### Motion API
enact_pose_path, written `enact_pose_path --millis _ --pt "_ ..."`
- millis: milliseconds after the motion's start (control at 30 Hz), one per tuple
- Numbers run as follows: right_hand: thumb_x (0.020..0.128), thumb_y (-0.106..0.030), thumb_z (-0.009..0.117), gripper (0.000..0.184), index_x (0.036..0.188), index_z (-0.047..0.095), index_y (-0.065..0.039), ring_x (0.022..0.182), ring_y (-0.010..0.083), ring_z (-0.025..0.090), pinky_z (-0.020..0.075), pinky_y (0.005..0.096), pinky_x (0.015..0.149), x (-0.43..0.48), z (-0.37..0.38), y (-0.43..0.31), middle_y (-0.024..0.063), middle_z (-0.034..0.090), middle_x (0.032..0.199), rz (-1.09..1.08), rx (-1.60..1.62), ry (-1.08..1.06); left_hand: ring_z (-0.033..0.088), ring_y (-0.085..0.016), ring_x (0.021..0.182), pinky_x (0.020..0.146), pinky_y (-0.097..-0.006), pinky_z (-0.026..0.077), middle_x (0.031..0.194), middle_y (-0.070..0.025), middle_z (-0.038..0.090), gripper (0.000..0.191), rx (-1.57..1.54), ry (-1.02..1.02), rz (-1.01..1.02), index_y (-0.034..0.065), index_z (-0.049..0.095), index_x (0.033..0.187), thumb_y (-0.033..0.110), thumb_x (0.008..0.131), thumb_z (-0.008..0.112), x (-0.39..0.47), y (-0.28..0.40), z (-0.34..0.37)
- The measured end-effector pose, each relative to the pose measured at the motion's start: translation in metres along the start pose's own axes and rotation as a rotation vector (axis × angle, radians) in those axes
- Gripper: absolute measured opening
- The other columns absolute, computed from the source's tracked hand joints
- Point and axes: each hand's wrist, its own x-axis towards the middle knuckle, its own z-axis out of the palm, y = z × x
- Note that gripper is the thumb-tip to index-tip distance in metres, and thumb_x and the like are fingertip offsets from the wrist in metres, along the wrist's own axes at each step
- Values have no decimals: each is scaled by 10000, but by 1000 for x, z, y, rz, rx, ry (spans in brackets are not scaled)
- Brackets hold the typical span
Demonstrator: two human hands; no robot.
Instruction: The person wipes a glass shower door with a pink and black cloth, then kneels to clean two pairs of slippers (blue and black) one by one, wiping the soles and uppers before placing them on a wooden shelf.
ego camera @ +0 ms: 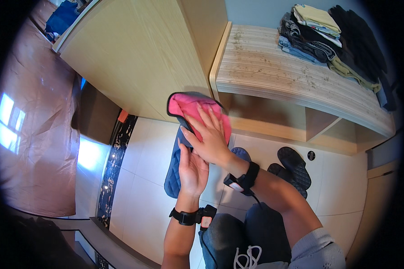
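A pink cloth [188,104] with black edging and a grey underside is near the middle, in front of the wooden panel. My right hand [210,141] lies on its pink face with the fingers extended, touching it. My left hand [193,171] is just below, palm up and thumb raised; its other fingers are hidden behind the right hand and the cloth, so its hold cannot be made out. Beneath and left of the hands, a dark blue quilted slipper [172,178] shows in part. Both wrists wear black straps with small devices.
A light wooden cabinet panel [131,57] stands ahead. Right of it, a bench with a stained striped cushion [256,64] holds folded clothes [316,20] above cubbies. Dark quilted slippers [294,164] and a small round black object [311,155] lie on the tiles. A brown sheet [40,134] hangs left.
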Motion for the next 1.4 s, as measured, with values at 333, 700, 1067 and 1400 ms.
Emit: enact_pose_path --millis 333,700,1067,1400 --pt "940 -197 468 329 1199 576 -25 1383 379 244 110 596 1094 -9 5 -5 148 502 1339 -87 275 65 453 -196 1265 1053 -350 368 1375 -70 483 462 -45 73 -15 118 385 1390 397 1025 330 0 5 -8" --pt "992 -211 497 251 999 649 -11 644 78 502 424 248 598 -23 -91 -6 1 603 797 524 1292 88 581 -170 1029 796 -293 494 1248 -64 555 377 277 374 194 117 445 1288 255 955 555 -13 43 -33" --pt "822 -140 627 355 1138 605 19 1205 334 498 355 457 1068 35 -67 -2 181 584 1206 -694 -1 -315 506 -186 1155 1000 -330 394 1303 -133 502 383 465 242 221 -25 400 1313 111 972 507 -40 26 -4" --pt "760 -65 604 254 992 634 31 1167 310 533 325 463 1106 -6 -99 23 190 607 1142 -805 46 -330 550 -206 1125 1009 -356 421 1272 -159 543 325 395 192 214 -33 461 1269 73 965 501 -44 24 -14"
